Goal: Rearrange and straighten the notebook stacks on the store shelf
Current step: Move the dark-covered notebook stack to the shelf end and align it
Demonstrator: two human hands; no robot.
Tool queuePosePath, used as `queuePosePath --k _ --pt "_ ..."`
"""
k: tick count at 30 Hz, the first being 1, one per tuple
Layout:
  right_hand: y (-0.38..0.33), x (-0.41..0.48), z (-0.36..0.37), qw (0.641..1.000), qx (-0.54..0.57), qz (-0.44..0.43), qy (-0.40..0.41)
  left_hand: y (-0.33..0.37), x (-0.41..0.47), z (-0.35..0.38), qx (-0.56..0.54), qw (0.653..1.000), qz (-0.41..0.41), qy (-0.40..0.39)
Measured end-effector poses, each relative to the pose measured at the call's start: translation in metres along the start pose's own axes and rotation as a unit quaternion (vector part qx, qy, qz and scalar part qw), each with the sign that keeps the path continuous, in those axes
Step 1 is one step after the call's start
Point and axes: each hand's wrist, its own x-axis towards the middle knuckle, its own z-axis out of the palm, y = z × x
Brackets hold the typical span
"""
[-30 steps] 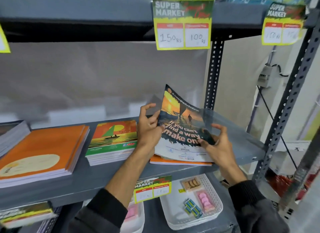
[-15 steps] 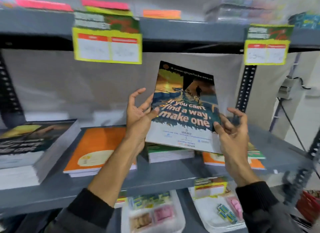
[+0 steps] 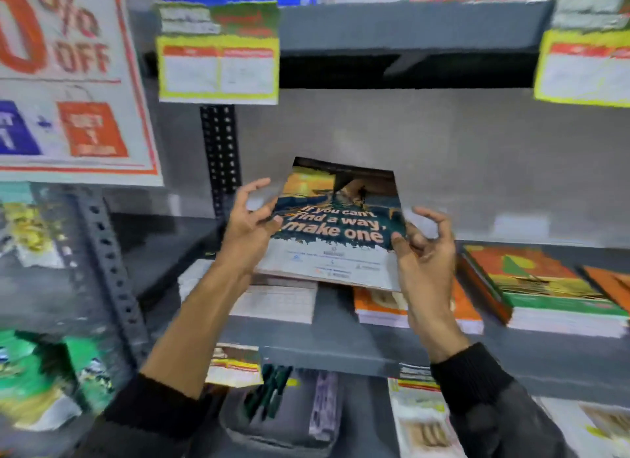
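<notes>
A notebook [image 3: 337, 225] with a sunset cover reading "If you can't find a way, make one" is held tilted above the grey shelf [image 3: 341, 341]. My left hand [image 3: 250, 225] grips its left edge and my right hand [image 3: 422, 249] grips its lower right corner. Under it lies a white-edged notebook stack [image 3: 276, 302], mostly hidden by my left arm. To the right sit an orange stack [image 3: 378, 305] and a green-and-orange stack [image 3: 545, 287]. The frame is motion-blurred.
Yellow price tags [image 3: 218, 65] hang from the shelf above. A "% OFF" sale poster [image 3: 68, 82] fills the upper left beside a perforated upright [image 3: 218, 157]. Packaged goods [image 3: 34, 372] sit at the left, and stationery items [image 3: 272, 399] lie on the lower shelf.
The view has swung left along the shelf, bringing the sale poster into sight. Both hands have carried the notebook leftward, over the leftmost stack, still gripping its edges.
</notes>
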Motion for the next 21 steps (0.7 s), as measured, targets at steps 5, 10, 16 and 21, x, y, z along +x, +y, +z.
queuePosePath --k 5,10,16,21 --pt "0.019 -0.017 0.065 0.999 -0.033 0.033 -0.027 -0.009 0.015 -0.072 0.102 0.993 -0.052 -0.019" --pt "0.033 -0.029 0.097 0.984 -0.106 0.108 -0.089 -0.03 0.019 -0.101 0.231 0.964 -0.124 -0.053" --pt "0.043 -0.029 0.102 0.947 -0.234 0.142 -0.166 -0.039 0.028 -0.106 0.458 0.877 -0.108 -0.094" --pt "0.031 -0.019 0.089 0.939 -0.251 0.076 -0.223 -0.028 0.026 -0.081 0.607 0.792 -0.029 -0.063"
